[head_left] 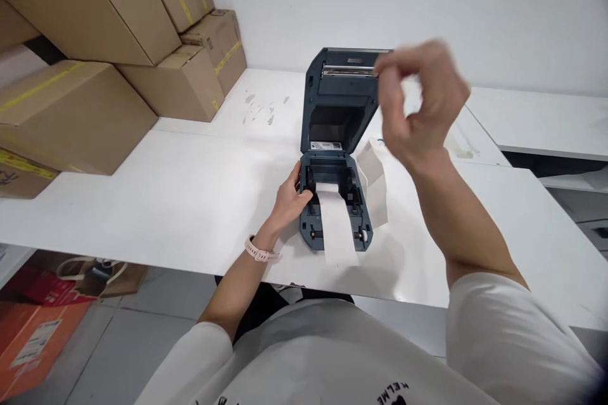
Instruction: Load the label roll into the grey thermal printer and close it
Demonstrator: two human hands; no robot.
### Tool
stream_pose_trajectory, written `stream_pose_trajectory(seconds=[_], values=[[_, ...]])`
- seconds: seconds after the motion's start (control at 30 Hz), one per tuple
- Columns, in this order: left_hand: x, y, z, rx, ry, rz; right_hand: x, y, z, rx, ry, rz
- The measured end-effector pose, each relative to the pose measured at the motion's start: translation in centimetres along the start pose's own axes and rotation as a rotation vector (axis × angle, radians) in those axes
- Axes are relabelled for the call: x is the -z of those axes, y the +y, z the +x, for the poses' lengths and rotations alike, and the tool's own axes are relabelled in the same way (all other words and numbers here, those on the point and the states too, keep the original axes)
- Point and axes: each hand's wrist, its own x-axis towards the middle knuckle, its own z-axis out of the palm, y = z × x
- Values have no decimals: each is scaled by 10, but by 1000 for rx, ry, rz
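A dark grey label printer (308,228) stands on the white table with its lid (342,92) raised. From its inside a white strip of label paper (336,228) runs out over the front edge. My left hand (289,202) grips the left side of the printer's base, the thumb over the rim. Level with the lid's upper right corner is my right hand (422,98), blurred by motion, with thumb and forefinger curled together. Whether it touches the lid or pinches something small is unclear.
Crumpled pale paper (377,180) lies right of the printer. Cardboard boxes (71,114) with yellow tape are stacked on the table (190,202) at the left. A wall rises behind. On the floor at lower left are an orange box (42,342) and a bag (102,275).
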Motion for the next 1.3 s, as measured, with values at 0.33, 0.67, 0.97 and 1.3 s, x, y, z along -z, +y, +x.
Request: stream_pose_trajectory(seconds=[0.33,0.67,0.97,1.3], values=[[0,-12,5,-56,23,44,-56,-14,-67,-116,-1625,-74],[1,-7,2,-39,13,13,73,42,-70,-400,-1211,803],[-1,-3,2,-10,54,-68,134,89,-205,-1199,-627,346],[-2,5,0,59,41,-125,98,146,-189,-1238,-538,526]])
